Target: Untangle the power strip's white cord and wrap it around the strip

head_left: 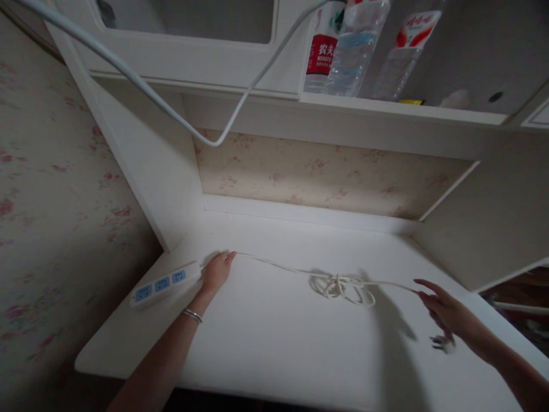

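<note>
A white power strip with blue socket faces lies at the left of the white desk. Close to its right end, my left hand is closed on the strip's white cord. The cord runs right into a loose tangled bundle on the desk. From there a stretch of it rises to my right hand, whose thumb and fingers hold it while the index finger points out. Below that hand hangs the plug, its metal prongs showing.
Above the desk, a shelf holds plastic bottles and a small yellow item. A thick white cable sags across the upper left. Side panels bound the desk, and flowered wallpaper covers the wall.
</note>
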### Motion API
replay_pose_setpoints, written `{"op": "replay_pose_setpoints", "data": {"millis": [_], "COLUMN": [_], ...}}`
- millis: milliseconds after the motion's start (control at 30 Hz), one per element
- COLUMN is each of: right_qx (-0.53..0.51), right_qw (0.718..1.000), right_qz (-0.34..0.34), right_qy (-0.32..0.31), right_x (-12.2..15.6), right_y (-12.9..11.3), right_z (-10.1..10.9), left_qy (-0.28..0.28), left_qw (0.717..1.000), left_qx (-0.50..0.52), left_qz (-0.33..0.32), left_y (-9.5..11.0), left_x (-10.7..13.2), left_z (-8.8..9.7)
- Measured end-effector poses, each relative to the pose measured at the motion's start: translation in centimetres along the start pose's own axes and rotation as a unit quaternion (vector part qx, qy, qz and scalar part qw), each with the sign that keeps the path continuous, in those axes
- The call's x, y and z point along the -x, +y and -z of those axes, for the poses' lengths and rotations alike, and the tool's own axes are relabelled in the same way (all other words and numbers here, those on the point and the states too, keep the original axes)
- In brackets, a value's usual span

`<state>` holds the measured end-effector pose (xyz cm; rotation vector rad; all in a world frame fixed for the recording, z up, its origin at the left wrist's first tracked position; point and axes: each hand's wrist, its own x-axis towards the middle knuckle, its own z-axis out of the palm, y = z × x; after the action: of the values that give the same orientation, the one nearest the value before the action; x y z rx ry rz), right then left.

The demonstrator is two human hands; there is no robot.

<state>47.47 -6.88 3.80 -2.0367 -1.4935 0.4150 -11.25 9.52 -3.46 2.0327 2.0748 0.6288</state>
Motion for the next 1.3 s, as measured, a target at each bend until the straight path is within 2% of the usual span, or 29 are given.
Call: {"op": "replay_pose_setpoints", "data": {"millis": [100,167,233,300,367,433,467,533,633,700,767,867,933,1000,1100,1300], "right_qx": [-0.146,-0.162,-0.139,-0.073,0.079,0.236,0.287,0.322,0.259,0.150,0.014,-0.151,-0.215,-0.233,-0.203,-0.136], "right_qw": [0.979,0.965,0.957,0.954,0.959,0.945,0.934,0.924,0.944,0.966,0.976,0.966,0.952,0.944,0.950,0.953], "right_qz": [-0.080,-0.094,-0.061,0.023,0.098,0.142,0.157,0.177,0.175,0.165,0.150,0.108,0.082,0.083,0.131,0.181], "right_qy": [-0.121,-0.182,-0.249,-0.291,-0.256,-0.174,-0.141,-0.105,-0.105,-0.131,-0.160,-0.178,-0.203,-0.217,-0.197,-0.204], "right_x": [1.7,2.7,3.6,4.2,4.6,4.7,4.7,4.6,4.5,4.7,5.0,5.5,5.8,5.8,5.7,5.3], "right_y": [-3.2,-5.5,-8.1,-10.6,-13.1,-15.3,-16.3,-18.0,-20.0,-21.0,-21.8,-22.9,-23.7,-24.7,-26.4,-29.1], "right_z": [-0.3,-0.2,-0.3,-1.1,-2.4,-3.9,-4.6,-5.7,-6.8,-7.8,-9.3,-12.9,-15.8,-18.7,-22.0,-26.0], "left_qy": [0.006,0.007,0.005,-0.003,-0.015,-0.029,-0.035,-0.043,-0.042,-0.037,-0.032,-0.027,-0.023,-0.022,-0.027,-0.072], "left_qw": [1.000,1.000,1.000,0.999,0.998,0.996,0.995,0.992,0.989,0.988,0.987,0.988,0.990,0.992,0.995,0.985], "left_qx": [0.011,0.020,0.029,0.038,0.046,0.049,0.047,0.036,0.003,-0.023,-0.042,-0.052,-0.047,-0.033,0.004,0.129], "left_qz": [0.011,0.010,0.006,-0.007,-0.033,-0.067,-0.083,-0.113,-0.142,-0.150,-0.151,-0.143,-0.130,-0.117,-0.101,-0.092], "left_y": [0.1,0.4,0.9,1.8,2.9,3.8,4.1,4.3,3.8,3.2,3.0,3.2,3.8,4.5,5.6,6.9], "left_x": [-0.4,-0.4,-0.4,-0.2,0.1,0.4,0.6,1.2,2.3,3.0,3.7,4.6,5.0,5.5,6.0,6.2], "left_z": [-0.4,-0.6,-1.0,-1.3,-1.7,-1.9,-1.9,-1.7,-0.9,-0.3,0.0,-0.2,-0.4,-0.6,-0.7,-0.2]}}
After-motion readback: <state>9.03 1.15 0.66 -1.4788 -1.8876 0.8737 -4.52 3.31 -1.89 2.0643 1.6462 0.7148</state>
